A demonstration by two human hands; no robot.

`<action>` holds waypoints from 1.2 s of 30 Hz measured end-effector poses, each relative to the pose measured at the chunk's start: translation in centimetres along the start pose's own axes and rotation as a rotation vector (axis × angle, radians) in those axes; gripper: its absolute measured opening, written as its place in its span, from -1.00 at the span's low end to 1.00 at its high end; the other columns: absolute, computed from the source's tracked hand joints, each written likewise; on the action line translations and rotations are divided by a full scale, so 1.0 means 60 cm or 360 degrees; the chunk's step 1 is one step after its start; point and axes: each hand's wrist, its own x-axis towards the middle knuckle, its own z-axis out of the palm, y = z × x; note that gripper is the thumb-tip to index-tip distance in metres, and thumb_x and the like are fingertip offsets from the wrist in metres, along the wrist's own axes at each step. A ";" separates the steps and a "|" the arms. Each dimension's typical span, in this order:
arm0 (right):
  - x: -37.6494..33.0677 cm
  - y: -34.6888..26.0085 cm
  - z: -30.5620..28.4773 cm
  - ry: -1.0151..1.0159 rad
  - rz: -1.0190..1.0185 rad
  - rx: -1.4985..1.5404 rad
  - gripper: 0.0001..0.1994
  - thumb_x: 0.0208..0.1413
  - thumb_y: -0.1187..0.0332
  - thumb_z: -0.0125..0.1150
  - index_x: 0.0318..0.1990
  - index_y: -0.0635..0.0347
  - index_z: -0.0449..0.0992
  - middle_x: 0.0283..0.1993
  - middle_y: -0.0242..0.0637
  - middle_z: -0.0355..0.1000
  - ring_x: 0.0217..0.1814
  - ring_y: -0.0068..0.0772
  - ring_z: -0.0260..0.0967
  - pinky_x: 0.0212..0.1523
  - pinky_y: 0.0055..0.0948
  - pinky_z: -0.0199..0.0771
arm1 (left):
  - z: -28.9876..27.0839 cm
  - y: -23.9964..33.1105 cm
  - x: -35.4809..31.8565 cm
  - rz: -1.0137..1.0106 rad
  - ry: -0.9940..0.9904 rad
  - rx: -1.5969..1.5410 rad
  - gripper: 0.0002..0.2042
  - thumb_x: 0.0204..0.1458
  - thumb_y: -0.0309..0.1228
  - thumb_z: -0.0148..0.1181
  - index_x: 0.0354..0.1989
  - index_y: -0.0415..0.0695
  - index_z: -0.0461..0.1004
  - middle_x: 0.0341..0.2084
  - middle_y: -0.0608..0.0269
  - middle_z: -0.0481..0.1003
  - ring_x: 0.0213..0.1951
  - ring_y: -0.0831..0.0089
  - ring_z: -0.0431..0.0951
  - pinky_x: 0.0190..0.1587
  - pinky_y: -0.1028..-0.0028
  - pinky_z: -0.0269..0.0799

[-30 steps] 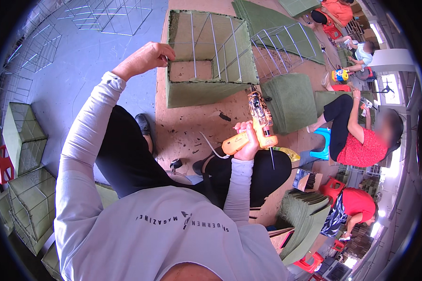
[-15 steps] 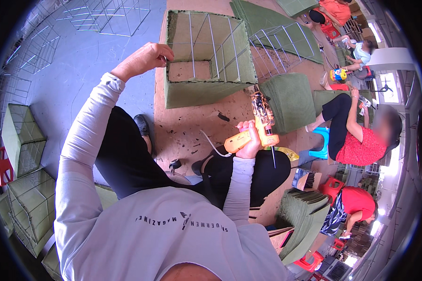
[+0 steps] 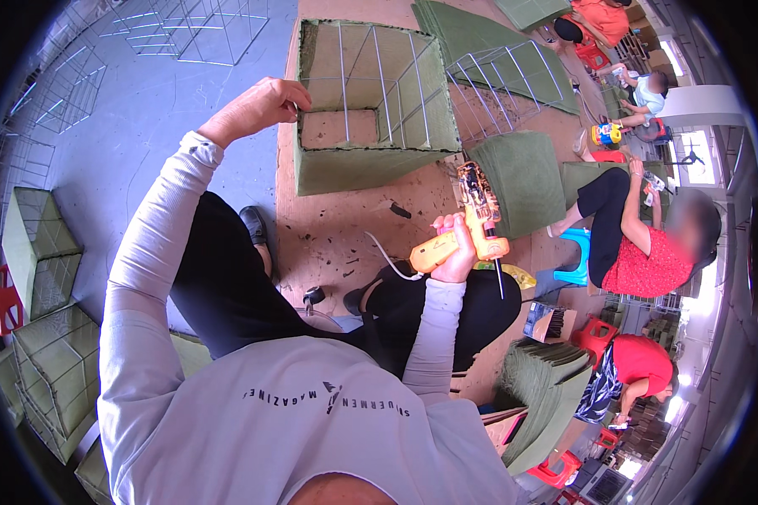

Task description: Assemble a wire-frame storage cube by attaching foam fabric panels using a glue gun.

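A green fabric-covered wire-frame box (image 3: 354, 171) stands on the board in front of me, with its open side up and bare wires across it. At its near left corner, my left hand (image 3: 265, 103) is closed, with the fingertips pinching the rim. My right hand (image 3: 455, 252) is wrapped round the handle of a yellow hot glue gun (image 3: 480, 215), above my knee and to the right of the box. The gun's stained nozzle end points up toward the box's near right corner, without touching it. A glue stick (image 3: 499, 279) sticks out of its back, and a white cord hangs from the handle.
Right of the box lie a stack of green sheets (image 3: 520, 185) and a bare wire frame (image 3: 509, 84). More green boxes (image 3: 46, 261) and wire frames stand at left. Several people sit working at right, one on a blue stool (image 3: 573, 255). Dark scraps litter the board (image 3: 328, 227).
My right hand has shifted slightly right and down with the glue gun, so its nozzle is a little farther from the box corner. My left hand has stayed at the rim.
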 end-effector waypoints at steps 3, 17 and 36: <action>-0.002 -0.001 0.001 0.0054 -0.0012 -0.0033 -0.95 0.18 0.43 0.08 -0.28 0.15 0.35 -0.40 -0.42 0.25 -0.34 -0.48 0.24 -0.19 -0.37 0.32 | 0.001 0.002 0.005 -0.0012 -0.0014 -0.0005 -0.78 -0.12 -0.72 0.17 -0.24 -0.36 0.56 -0.19 0.09 0.55 -0.27 0.29 0.58 -0.17 0.43 0.55; -0.014 0.005 0.006 0.0011 0.0021 -0.0002 -0.95 0.16 0.45 0.07 -0.26 0.16 0.36 -0.42 -0.41 0.26 -0.36 -0.51 0.23 -0.23 -0.39 0.32 | 0.000 0.008 0.006 -0.0052 -0.0012 0.0018 -0.78 -0.12 -0.72 0.18 -0.24 -0.36 0.56 -0.18 0.07 0.55 -0.26 0.29 0.59 -0.18 0.43 0.56; -0.040 0.018 0.024 -0.0110 0.0127 0.0107 -0.96 0.18 0.50 0.06 -0.27 0.20 0.33 -0.45 -0.38 0.21 -0.39 -0.48 0.20 -0.27 -0.36 0.35 | 0.001 0.007 0.007 -0.0049 -0.0013 0.0027 -0.78 -0.12 -0.73 0.18 -0.24 -0.36 0.56 -0.17 0.08 0.55 -0.26 0.28 0.59 -0.18 0.43 0.56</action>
